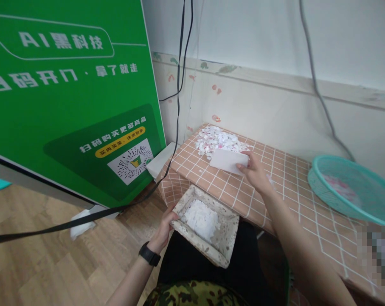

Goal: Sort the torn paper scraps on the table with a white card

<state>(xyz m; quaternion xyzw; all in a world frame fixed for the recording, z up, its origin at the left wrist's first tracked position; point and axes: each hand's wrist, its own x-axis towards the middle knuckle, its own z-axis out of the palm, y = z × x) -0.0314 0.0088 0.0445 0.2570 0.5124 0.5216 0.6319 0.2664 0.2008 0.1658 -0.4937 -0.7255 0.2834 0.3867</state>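
Observation:
My left hand (164, 226) grips the left rim of a patterned, cloth-lined box (224, 250), which is tilted just below the table's front edge. White paper scraps (200, 217) lie in the bottom of it. In my right hand (251, 168) is a white piece of card (227, 160), pinched between thumb and fingers over the table. The card is at the front side of a loose pile of white and pinkish paper scraps (219, 139), and covers part of it.
A brown checked cloth covers the table (294, 204). At its right stands a turquoise mesh basket (335, 191) with pinkish scraps inside. To the left is a large green cabinet (68, 97). A black strap (141, 203) crosses in front of it, and cables hang along the wall.

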